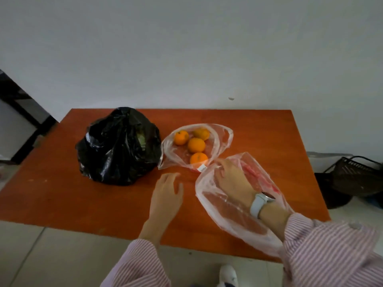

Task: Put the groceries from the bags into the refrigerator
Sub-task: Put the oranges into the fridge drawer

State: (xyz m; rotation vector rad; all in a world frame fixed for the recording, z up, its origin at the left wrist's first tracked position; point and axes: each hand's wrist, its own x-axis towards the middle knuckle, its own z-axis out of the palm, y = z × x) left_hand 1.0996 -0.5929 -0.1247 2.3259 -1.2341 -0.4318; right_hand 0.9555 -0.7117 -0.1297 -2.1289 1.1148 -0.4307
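An orange-brown wooden table (62, 183) stands with its far edge against a plain pale wall (186, 48), on a floor of light tiles (51, 255). Toward the table's far left corner sits a bulging black plastic bag (118, 148), its top gathered and a little green showing through a gap. Just beside it, near the middle of the table, a clear plastic bag (219, 137) lies open with four oranges (196, 145) inside. At the near right edge lies a second clear bag (232, 214) with red print, overhanging the table's edge. The right hand (232, 179), a pale watch (259, 204) on its wrist, reaches into this bag with fingers bent; what they hold, if anything, I cannot tell. The left hand (167, 195) hovers flat above the table between the bags, fingers loosely spread and holding nothing. Both sleeves are pink-striped. Right of the table a dark wire basket (356, 172) stands on the floor; at far left is a dark-framed fixture (18, 112).
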